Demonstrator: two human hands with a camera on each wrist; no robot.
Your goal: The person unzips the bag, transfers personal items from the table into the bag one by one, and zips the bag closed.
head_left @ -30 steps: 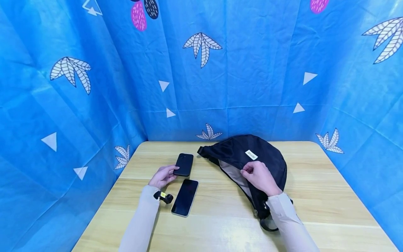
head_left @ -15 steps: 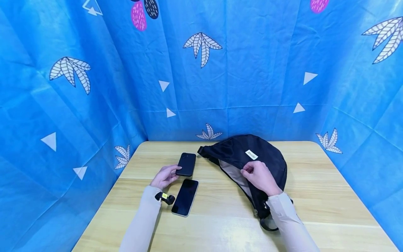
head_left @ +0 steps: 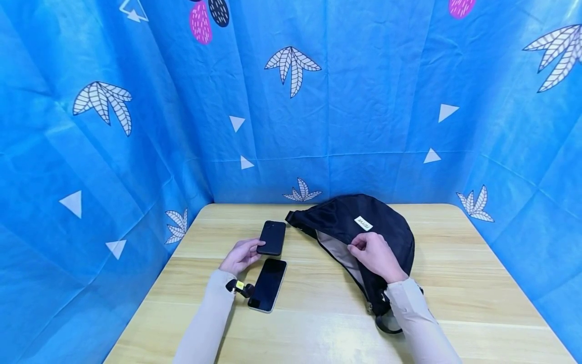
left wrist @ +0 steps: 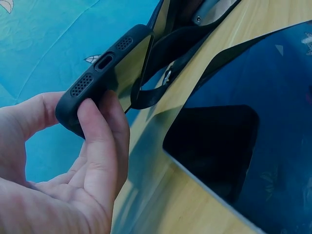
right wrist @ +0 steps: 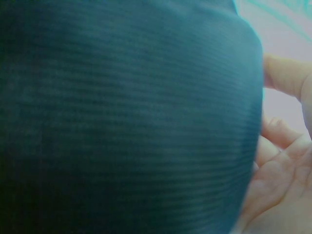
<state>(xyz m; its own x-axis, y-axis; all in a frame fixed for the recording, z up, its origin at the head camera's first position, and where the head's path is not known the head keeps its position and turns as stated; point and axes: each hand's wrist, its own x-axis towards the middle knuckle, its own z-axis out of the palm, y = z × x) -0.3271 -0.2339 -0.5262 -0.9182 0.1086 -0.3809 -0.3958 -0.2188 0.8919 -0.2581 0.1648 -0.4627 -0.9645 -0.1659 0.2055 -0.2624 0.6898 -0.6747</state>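
In the head view my left hand [head_left: 240,256] grips a black smartphone [head_left: 272,237] by its near end, back side up, above the table. The left wrist view shows thumb and fingers pinching the end of this phone [left wrist: 100,68] around its charging port. A second smartphone [head_left: 268,285], dark screen up with a light frame, lies on the table just nearer to me. My right hand [head_left: 377,255] pinches the opening edge of a black bag [head_left: 386,217] with a white label, so its grey lining shows. Close up, dark bag fabric [right wrist: 126,117] fills most of the right wrist view.
The light wooden table [head_left: 318,333] carries the phones and the bag. A black strap loop [head_left: 388,323] hangs from the bag's near end. Blue patterned curtains [head_left: 327,101] stand behind and at both sides. A small black camera [head_left: 240,287] sits on the left wrist.
My left hand has moved slightly to the right with the black smartphone, toward the bag. The right hand, the bag and the phone on the table have stayed in place.
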